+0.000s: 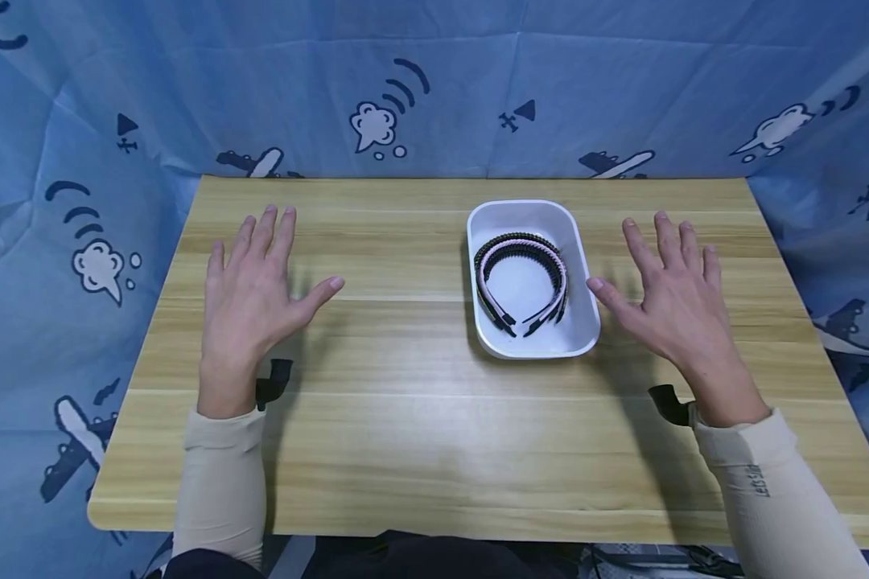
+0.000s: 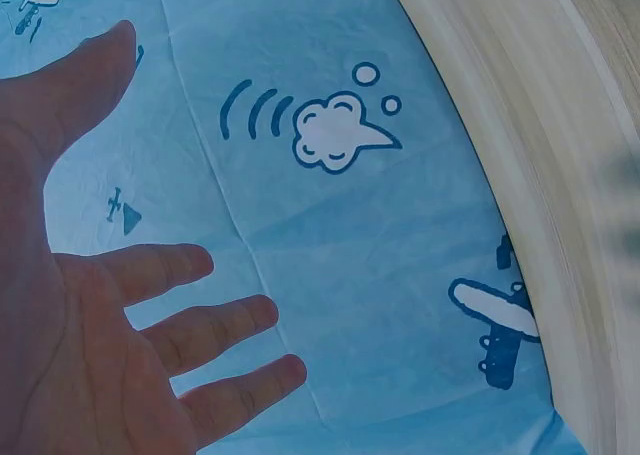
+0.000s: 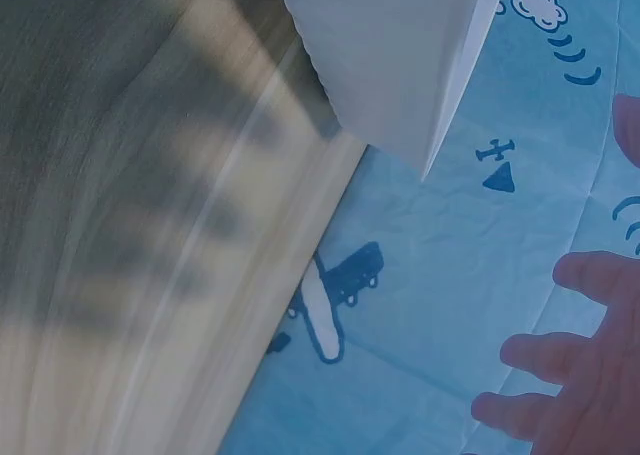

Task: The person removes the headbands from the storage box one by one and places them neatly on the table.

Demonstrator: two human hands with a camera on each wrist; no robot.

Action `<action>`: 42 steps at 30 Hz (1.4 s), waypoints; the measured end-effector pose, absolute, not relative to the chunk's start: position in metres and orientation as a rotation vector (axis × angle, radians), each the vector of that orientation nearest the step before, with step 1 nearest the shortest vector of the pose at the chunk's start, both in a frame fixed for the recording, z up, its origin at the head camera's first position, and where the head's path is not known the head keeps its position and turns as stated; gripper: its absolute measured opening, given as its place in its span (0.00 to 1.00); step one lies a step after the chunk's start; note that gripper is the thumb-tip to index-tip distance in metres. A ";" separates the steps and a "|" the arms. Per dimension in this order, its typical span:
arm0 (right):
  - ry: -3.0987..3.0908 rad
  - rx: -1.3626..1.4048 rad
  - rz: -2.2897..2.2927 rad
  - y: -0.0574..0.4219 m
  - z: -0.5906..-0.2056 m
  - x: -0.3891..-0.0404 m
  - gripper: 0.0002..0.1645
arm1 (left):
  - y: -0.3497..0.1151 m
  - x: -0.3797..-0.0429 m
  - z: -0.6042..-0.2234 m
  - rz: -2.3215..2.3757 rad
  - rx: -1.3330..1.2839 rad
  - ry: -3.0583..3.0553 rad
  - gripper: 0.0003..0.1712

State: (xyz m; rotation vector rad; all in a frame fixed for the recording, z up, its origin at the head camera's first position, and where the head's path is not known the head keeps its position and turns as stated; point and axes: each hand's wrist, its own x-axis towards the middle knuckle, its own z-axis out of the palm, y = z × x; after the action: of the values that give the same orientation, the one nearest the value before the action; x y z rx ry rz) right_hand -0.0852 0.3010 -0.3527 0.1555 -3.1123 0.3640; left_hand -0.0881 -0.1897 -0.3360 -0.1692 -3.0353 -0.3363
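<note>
A white plastic tub (image 1: pixel 503 347) stands right of the middle of the table. Inside it lie several headbands nested together: black braided-looking ones and a pink headband (image 1: pixel 481 277), their tips toward the near end. My left hand (image 1: pixel 252 293) hovers over the left part of the table, fingers straight and thumb out, holding nothing; its palm shows in the left wrist view. Just right of the tub, my right hand (image 1: pixel 673 301) is spread, its thumb near the tub's rim; whether they touch cannot be told. The tub's outer wall (image 3: pixel 400 55) shows in the right wrist view.
The wooden table (image 1: pixel 376 442) ends at a blue curtain (image 1: pixel 449 104) printed with planes and clouds, which hangs behind it and at both sides. Dark straps or mounts (image 1: pixel 273 383) sit at both wrists. Cables (image 1: pixel 666 559) lie below the near edge.
</note>
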 end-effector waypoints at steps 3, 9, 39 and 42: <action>-3.114 0.158 0.366 0.301 -0.352 -0.085 0.56 | -0.189 -0.088 -0.335 -0.342 -0.170 -3.032 0.61; -3.107 0.169 0.377 0.301 -0.351 -0.085 0.56 | -0.188 -0.087 -0.334 -0.339 -0.167 -3.041 0.61; -2.994 0.079 1.108 0.295 -0.373 -0.091 0.35 | -0.168 -0.079 -0.334 -0.761 -0.400 -2.887 0.52; -2.959 0.066 1.243 0.296 -0.382 -0.094 0.28 | -0.161 -0.078 -0.333 -0.830 -0.428 -2.886 0.49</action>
State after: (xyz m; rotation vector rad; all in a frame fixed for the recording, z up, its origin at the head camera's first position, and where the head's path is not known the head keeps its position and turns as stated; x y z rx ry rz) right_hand -0.0936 0.2960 -0.3817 0.0655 -2.9591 1.2430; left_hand -0.0784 -0.1611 -0.3329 -0.4280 -2.8862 -0.8304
